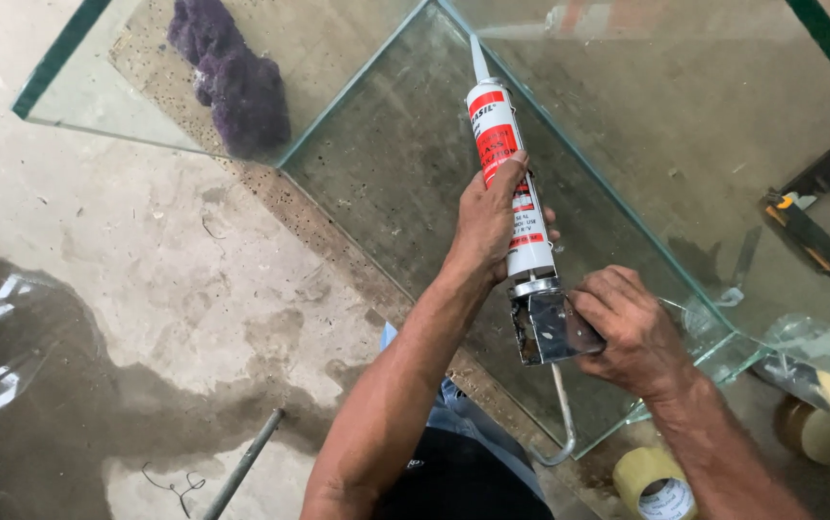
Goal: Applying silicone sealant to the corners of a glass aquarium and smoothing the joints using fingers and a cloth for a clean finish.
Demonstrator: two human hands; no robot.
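glass tank (627, 144): lay across the concrete floor (145, 241), its panes meeting along an inner seam that ran from far centre toward the near right — the largest thing in view.
wet patch (49, 404): darkened the floor at near left, well apart from the hands.
purple cloth (232, 77): a crumpled lump at far left, seen through a pane.
sealant gun (545, 323): held over the seam, metal frame near, push rod curving out behind it toward the person.
sealant cartridge (509, 164): white and red tube seated in the gun, nozzle pointing far along the glass joint.
left hand (492, 221): wrapped around the cartridge body, steadying it.
right hand (627, 332): clenched on the gun's handle and trigger.
step in hand: by my reading, running a bead of sealant into the joint.
next move: would call for an even squeeze and slow travel along the seam.
utility knife (810, 236): orange and black, at far right beyond the glass.
tape rolls (651, 481): near right, just beside the tank's corner — close to the right forearm, the likeliest thing to be knocked.
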